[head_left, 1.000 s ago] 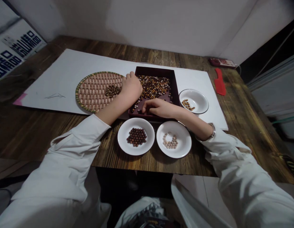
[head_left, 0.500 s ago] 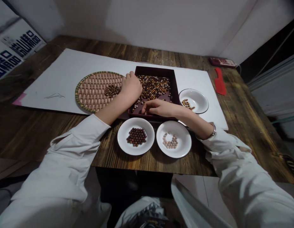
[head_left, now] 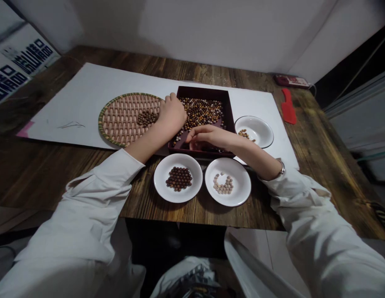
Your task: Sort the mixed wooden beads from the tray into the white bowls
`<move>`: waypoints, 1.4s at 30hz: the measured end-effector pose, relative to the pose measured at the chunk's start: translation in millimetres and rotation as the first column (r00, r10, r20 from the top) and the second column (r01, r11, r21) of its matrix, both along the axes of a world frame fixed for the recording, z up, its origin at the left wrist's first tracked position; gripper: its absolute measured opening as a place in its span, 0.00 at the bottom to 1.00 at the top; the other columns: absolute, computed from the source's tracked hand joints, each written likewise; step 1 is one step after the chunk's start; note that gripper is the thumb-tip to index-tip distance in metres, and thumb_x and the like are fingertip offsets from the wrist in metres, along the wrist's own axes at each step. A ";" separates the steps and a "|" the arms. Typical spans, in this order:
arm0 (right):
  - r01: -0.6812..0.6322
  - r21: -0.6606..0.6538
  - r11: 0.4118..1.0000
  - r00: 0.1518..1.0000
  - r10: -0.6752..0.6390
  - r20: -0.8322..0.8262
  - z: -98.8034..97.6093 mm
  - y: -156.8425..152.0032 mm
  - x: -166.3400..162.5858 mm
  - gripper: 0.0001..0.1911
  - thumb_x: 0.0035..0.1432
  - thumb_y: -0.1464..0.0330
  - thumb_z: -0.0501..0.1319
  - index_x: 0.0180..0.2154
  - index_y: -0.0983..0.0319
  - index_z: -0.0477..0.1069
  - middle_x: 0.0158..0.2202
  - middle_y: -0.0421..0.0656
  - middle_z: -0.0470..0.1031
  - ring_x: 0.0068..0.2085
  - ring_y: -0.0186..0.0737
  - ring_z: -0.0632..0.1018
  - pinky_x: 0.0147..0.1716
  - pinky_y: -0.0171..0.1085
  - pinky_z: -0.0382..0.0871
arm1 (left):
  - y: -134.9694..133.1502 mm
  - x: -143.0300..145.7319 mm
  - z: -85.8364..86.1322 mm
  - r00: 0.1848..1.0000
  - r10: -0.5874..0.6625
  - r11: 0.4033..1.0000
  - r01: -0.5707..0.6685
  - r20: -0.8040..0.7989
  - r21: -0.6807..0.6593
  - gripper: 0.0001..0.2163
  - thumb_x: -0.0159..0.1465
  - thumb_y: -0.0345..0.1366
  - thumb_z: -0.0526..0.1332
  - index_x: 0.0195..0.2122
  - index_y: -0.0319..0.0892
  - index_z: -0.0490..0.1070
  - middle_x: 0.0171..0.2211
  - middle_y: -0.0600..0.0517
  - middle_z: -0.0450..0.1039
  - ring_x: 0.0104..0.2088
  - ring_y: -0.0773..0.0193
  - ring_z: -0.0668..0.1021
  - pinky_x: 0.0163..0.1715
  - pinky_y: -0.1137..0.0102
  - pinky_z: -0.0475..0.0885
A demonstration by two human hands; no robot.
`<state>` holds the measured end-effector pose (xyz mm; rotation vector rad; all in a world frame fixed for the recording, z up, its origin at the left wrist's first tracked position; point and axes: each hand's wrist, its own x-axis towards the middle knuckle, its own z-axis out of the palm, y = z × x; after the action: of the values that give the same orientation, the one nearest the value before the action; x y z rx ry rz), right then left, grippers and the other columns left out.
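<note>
A dark red box point(head_left: 230, 108) holds many mixed round beads point(head_left: 201, 111) in brown, yellow and pale tones. At its left wall, my left hand point(head_left: 173, 112) is closed with the fingers curled down; their tips and anything in them are hidden. My right hand point(head_left: 211, 136) hovers over the near part of the box, fingers bent and loosely apart, with no bead visible in them. Left of the box lies a round woven tray point(head_left: 117, 118) bearing a cluster of dark greenish-brown beads point(head_left: 147, 118), partly beside my left wrist.
In front of the box stand a white bowl point(head_left: 161, 190) of dark brown beads point(head_left: 179, 179) and another white bowl point(head_left: 242, 194) of pale beads point(head_left: 223, 185). A third white bowl point(head_left: 262, 132) holds yellowish beads point(head_left: 244, 133). A red scraper point(head_left: 288, 108) lies farther right on the wooden table point(head_left: 316, 165).
My right hand has lifted and shifted slightly, and its fingers have loosened from a tighter curl. My left hand stays at the box's left wall.
</note>
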<state>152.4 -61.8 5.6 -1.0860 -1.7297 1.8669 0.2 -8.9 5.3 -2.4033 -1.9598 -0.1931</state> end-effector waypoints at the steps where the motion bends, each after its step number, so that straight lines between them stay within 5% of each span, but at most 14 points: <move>1: 0.007 -0.039 0.999 0.999 -0.009 -0.042 0.2 0.0 0.5 0.09 0.60 0.80 0.54 0.33 0.65 0.72 0.27 0.41 0.78 0.29 0.31 0.76 0.31 0.30 0.71 | -0.8 0.4 0.9 1.000 0.003 1.000 -0.003 -0.002 -0.001 0.23 0.69 0.35 0.48 0.61 0.24 0.61 0.57 0.29 0.64 0.59 0.42 0.68 0.60 0.55 0.63; 16: -0.028 -0.225 0.974 0.969 -0.029 -0.245 -2.8 2.1 5.1 0.06 0.63 0.76 0.58 0.35 0.66 0.73 0.30 0.45 0.80 0.30 0.33 0.79 0.35 0.31 0.76 | 5.1 -2.9 -6.8 0.999 -0.030 0.999 0.030 0.013 0.024 0.24 0.70 0.37 0.49 0.63 0.27 0.59 0.56 0.31 0.64 0.59 0.43 0.67 0.60 0.55 0.63; 25: -0.064 -0.209 0.976 0.957 0.001 -0.290 -3.1 1.7 6.7 0.01 0.61 0.75 0.63 0.36 0.66 0.73 0.33 0.45 0.80 0.33 0.32 0.79 0.38 0.31 0.76 | 3.6 -1.2 -3.8 1.000 -0.010 1.000 0.010 0.002 0.006 0.23 0.70 0.36 0.50 0.62 0.26 0.61 0.57 0.31 0.64 0.59 0.43 0.67 0.60 0.56 0.63; 42: -0.124 -0.139 0.982 0.958 0.082 -0.275 -4.7 4.2 8.6 0.12 0.51 0.74 0.71 0.39 0.65 0.73 0.36 0.41 0.81 0.36 0.29 0.79 0.39 0.29 0.74 | -0.3 0.2 0.1 1.000 0.011 1.000 -0.010 0.027 -0.011 0.22 0.71 0.36 0.48 0.61 0.26 0.61 0.58 0.32 0.64 0.59 0.42 0.67 0.60 0.54 0.63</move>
<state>161.0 -57.6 0.9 -0.7622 -1.5334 2.1316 0.4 -9.2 5.4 -2.4089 -1.9892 -0.2167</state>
